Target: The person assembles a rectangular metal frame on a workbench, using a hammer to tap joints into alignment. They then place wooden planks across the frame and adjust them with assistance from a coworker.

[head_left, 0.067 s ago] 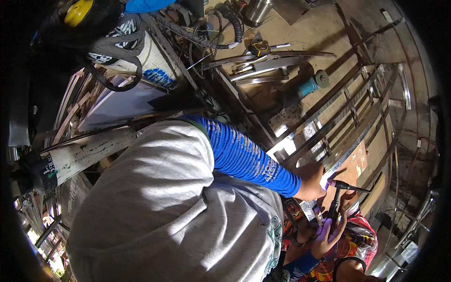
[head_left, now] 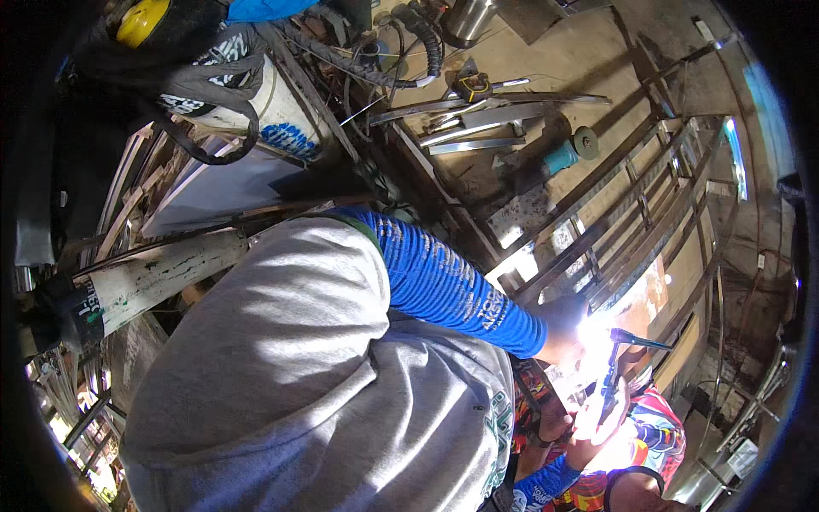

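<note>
My right hand (head_left: 600, 418) grips a black welding torch (head_left: 611, 375), whose head points left. At its tip a white welding arc (head_left: 592, 331) glares and washes out what lies around it. My left arm, in a blue sleeve, reaches across to the work. My left hand (head_left: 561, 328) is beside the arc, near the edge of a metal frame (head_left: 636, 286); its fingers are lost behind the hand and in the glare, so what they hold cannot be told. A brown flat sheet (head_left: 653, 294) shows just beyond the torch.
The barred metal frame stretches away to the upper right. A teal angle grinder (head_left: 560, 159) lies on the floor beside it. Further left are metal offcuts (head_left: 486, 119), a tape measure (head_left: 472, 86), cables (head_left: 418, 38) and a white bucket (head_left: 286, 107). Patterned cloth (head_left: 670, 427) shows below my hands.
The welding arc has lit, throwing bright light over both hands and the nearby metal. The torch head has shifted slightly to the right. My left arm is almost still.
</note>
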{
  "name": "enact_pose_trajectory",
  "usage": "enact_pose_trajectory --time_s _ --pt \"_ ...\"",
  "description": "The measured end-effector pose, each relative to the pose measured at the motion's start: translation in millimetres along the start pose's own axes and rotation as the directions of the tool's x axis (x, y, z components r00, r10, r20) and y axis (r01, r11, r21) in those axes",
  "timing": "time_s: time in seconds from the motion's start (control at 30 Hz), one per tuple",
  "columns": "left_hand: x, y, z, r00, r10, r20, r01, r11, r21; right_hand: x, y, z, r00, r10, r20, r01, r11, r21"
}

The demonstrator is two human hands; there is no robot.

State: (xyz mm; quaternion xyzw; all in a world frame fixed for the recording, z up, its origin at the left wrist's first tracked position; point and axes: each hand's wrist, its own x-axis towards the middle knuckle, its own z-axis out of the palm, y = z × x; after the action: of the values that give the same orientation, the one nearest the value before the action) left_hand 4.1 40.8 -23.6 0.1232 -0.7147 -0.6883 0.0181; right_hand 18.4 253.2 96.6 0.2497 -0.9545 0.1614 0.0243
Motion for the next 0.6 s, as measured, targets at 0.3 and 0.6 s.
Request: enact_pose_trajectory --time_s 0.3,0.6 --pt "12 -8 -11 0.977 -0.145 0.156 0.171 0.972 -0.162 -1 -15 23 0.939 0.343 -0.027 -0.269 0.781 0.563" --pt "12 1 -33 0.968 -0.001 0.249 0.024 0.996 -0.091 3 -24 15 0.954 0.264 -0.139 -0.125 0.778 0.616"
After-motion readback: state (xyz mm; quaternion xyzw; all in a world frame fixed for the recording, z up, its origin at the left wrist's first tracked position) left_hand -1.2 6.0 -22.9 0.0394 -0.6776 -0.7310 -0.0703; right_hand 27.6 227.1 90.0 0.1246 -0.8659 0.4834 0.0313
